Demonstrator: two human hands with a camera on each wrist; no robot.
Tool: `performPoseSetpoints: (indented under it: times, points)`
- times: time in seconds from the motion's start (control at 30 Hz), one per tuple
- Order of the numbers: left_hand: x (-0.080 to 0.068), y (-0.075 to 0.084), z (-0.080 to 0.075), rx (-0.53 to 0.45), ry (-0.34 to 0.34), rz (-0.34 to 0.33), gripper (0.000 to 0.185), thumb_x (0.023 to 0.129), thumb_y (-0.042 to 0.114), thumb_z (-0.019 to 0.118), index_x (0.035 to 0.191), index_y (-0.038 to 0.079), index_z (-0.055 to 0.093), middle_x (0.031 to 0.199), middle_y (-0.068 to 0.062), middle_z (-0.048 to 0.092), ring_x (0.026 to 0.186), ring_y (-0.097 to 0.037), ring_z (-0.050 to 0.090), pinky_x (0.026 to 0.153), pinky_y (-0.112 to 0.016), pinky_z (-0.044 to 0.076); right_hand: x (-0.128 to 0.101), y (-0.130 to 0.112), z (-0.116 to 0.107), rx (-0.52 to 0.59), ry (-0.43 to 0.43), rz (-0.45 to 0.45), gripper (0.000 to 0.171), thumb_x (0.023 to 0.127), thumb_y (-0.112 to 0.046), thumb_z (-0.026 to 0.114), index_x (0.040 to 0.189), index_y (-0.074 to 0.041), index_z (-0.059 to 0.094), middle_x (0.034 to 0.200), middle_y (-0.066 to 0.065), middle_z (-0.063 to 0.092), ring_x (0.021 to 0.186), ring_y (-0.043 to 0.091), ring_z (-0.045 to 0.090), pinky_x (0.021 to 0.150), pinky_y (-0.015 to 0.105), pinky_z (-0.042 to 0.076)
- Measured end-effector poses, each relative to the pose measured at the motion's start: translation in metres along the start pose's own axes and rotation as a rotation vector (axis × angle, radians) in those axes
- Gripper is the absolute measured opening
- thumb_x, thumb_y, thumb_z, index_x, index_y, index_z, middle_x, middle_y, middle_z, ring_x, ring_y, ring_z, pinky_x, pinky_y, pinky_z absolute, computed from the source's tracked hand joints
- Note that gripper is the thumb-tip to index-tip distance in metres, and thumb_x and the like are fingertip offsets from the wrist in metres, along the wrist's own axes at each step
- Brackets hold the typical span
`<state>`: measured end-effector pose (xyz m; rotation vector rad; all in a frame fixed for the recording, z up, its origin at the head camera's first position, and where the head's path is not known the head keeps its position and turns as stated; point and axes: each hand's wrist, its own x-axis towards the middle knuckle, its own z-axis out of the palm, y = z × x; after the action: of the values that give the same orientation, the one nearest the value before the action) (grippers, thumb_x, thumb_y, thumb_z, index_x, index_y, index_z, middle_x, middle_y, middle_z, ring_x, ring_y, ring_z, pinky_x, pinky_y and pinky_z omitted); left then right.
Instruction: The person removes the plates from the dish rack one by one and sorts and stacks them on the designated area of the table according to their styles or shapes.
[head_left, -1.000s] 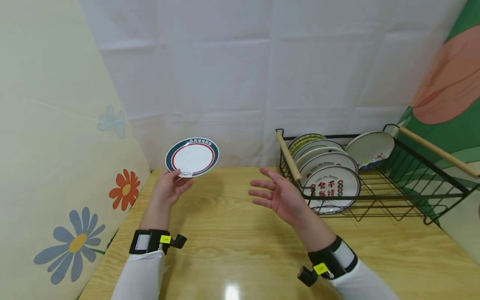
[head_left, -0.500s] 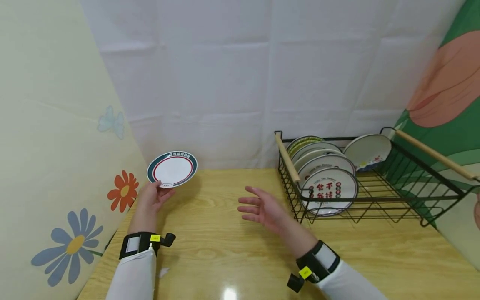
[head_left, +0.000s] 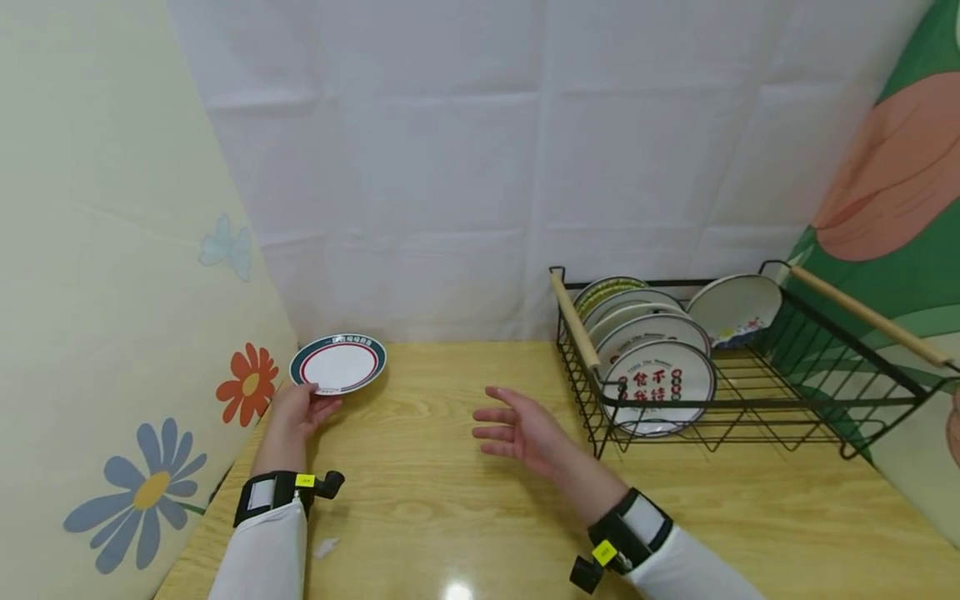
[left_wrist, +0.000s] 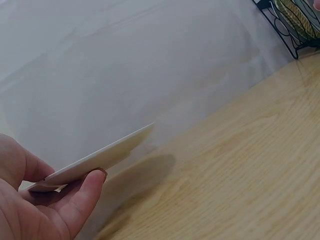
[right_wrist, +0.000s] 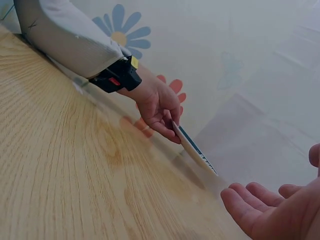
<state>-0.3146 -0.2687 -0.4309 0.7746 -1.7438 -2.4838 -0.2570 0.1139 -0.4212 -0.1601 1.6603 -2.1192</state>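
Note:
A white plate with a dark teal rim band and a thin red ring is at the back left of the table. My left hand pinches its near edge, thumb on top and fingers underneath. In the left wrist view the plate is held low over the wood, slightly tilted, with its shadow beneath. My right hand is held over the middle of the table, palm turned inward, fingers extended and holding nothing. Its fingers also show at the lower right of the right wrist view, apart from the plate.
A black wire dish rack with wooden handles stands at the right. Several plates lean upright in its left part, the front plate bearing red and black lettering. A bowl-like dish leans at the rack's back. White cloth hangs behind.
My left hand has carried the plate left and down toward the tabletop, and the plate has tilted flatter. My right hand has shifted a little left and down, away from the rack.

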Motion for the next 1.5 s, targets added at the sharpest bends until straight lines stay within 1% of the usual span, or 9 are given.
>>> performPoseSetpoints:
  times: [0.13, 0.23, 0.37, 0.47, 0.6, 0.87, 1.17, 1.37, 1.5]
  points:
    - [0.004, -0.002, -0.004, 0.014, 0.033, 0.001, 0.06, 0.109, 0.016, 0.043, 0.165, 0.014, 0.022, 0.077, 0.005, 0.07, 0.075, -0.014, 0.077, 0.081, -0.032, 0.063, 0.002, 0.001, 0.003, -0.016, -0.002, -0.002, 0.065, 0.11, -0.045, 0.038, 0.163, -0.009, 0.024, 0.155, 0.034, 0.042, 0.129, 0.041, 0.061, 0.104, 0.048, 0.054]
    - [0.005, 0.0, -0.012, 0.024, 0.054, -0.005, 0.061, 0.109, 0.018, 0.043, 0.165, 0.014, 0.021, 0.078, 0.005, 0.069, 0.074, -0.013, 0.076, 0.08, -0.032, 0.063, 0.005, 0.002, 0.008, -0.035, -0.017, -0.003, 0.066, 0.11, -0.045, 0.037, 0.163, -0.008, 0.023, 0.155, 0.034, 0.042, 0.134, 0.046, 0.056, 0.105, 0.05, 0.053]
    - [0.006, 0.002, -0.022, 0.039, 0.064, -0.019, 0.061, 0.109, 0.02, 0.043, 0.166, 0.015, 0.019, 0.075, 0.007, 0.068, 0.073, -0.013, 0.076, 0.08, -0.031, 0.063, 0.011, 0.004, 0.014, -0.034, -0.029, 0.01, 0.065, 0.11, -0.044, 0.038, 0.162, -0.008, 0.024, 0.154, 0.034, 0.044, 0.135, 0.048, 0.055, 0.104, 0.049, 0.055]
    - [0.006, 0.002, -0.026, 0.049, 0.05, -0.023, 0.062, 0.109, 0.02, 0.043, 0.166, 0.015, 0.018, 0.074, 0.007, 0.069, 0.075, -0.013, 0.077, 0.081, -0.031, 0.062, 0.013, 0.005, 0.016, -0.025, -0.021, 0.019, 0.063, 0.11, -0.043, 0.038, 0.162, -0.009, 0.026, 0.153, 0.033, 0.045, 0.133, 0.048, 0.056, 0.104, 0.05, 0.054]
    - [0.008, 0.0, -0.023, 0.074, 0.038, -0.016, 0.062, 0.109, 0.02, 0.043, 0.166, 0.014, 0.018, 0.073, 0.007, 0.069, 0.075, -0.014, 0.077, 0.081, -0.031, 0.062, 0.013, 0.006, 0.014, -0.022, -0.005, 0.019, 0.064, 0.11, -0.043, 0.039, 0.161, -0.008, 0.027, 0.152, 0.034, 0.045, 0.132, 0.047, 0.058, 0.104, 0.051, 0.054]
    - [0.012, -0.005, -0.017, 0.117, 0.026, -0.026, 0.062, 0.11, 0.021, 0.043, 0.166, 0.012, 0.017, 0.073, 0.007, 0.068, 0.072, -0.013, 0.076, 0.078, -0.031, 0.063, 0.009, 0.008, 0.009, -0.034, 0.011, 0.017, 0.065, 0.109, -0.044, 0.041, 0.161, -0.006, 0.027, 0.151, 0.034, 0.046, 0.125, 0.042, 0.064, 0.1, 0.048, 0.057]
    - [0.017, -0.009, -0.017, 0.258, 0.067, 0.016, 0.063, 0.11, 0.027, 0.046, 0.165, 0.012, 0.02, 0.08, 0.005, 0.067, 0.07, -0.012, 0.075, 0.071, -0.025, 0.062, 0.006, 0.01, 0.007, -0.05, 0.007, 0.021, 0.063, 0.11, -0.042, 0.039, 0.16, -0.006, 0.027, 0.146, 0.035, 0.05, 0.129, 0.048, 0.06, 0.103, 0.052, 0.054]
    - [0.02, -0.01, -0.016, 0.322, 0.082, 0.024, 0.061, 0.111, 0.03, 0.041, 0.164, 0.007, 0.021, 0.072, 0.004, 0.07, 0.067, -0.013, 0.075, 0.066, -0.025, 0.06, 0.005, 0.012, 0.004, -0.058, 0.023, 0.023, 0.062, 0.11, -0.041, 0.04, 0.159, -0.004, 0.03, 0.141, 0.032, 0.057, 0.12, 0.042, 0.067, 0.1, 0.05, 0.057]
    - [0.022, -0.011, -0.016, 0.378, 0.095, 0.011, 0.059, 0.11, 0.027, 0.041, 0.161, 0.004, 0.024, 0.069, 0.002, 0.07, 0.064, -0.014, 0.073, 0.063, -0.025, 0.059, 0.003, 0.014, 0.002, -0.061, 0.028, 0.025, 0.062, 0.11, -0.04, 0.041, 0.159, -0.004, 0.031, 0.14, 0.031, 0.058, 0.116, 0.038, 0.07, 0.098, 0.048, 0.058]
